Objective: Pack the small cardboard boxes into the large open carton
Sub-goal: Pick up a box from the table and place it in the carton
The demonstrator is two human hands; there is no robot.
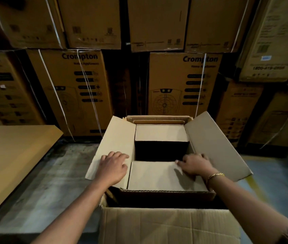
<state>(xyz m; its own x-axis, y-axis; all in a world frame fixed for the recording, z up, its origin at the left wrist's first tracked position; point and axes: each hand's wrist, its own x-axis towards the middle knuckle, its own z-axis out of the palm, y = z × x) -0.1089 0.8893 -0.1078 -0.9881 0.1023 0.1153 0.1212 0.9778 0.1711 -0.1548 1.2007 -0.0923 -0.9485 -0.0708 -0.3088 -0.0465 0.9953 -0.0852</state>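
Inside the large open carton (210, 136), near small box (164, 175) sitting at the front, far small box (160, 132) at the back, dark gap between, left hand (113, 167) flat on the left flap, fingers spread, gripping nothing, right hand (195, 163) pressed open on the near box's corner, stacked Crompton cartons (76, 88) behind

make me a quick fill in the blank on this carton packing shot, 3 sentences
1. Inside the large carton, a dark ____ separates the far small box from the near small box.
2. The gold bracelet sits on the ____ wrist.
3. The left hand rests flat on the carton's left ____.

Missing words: gap; right; flap
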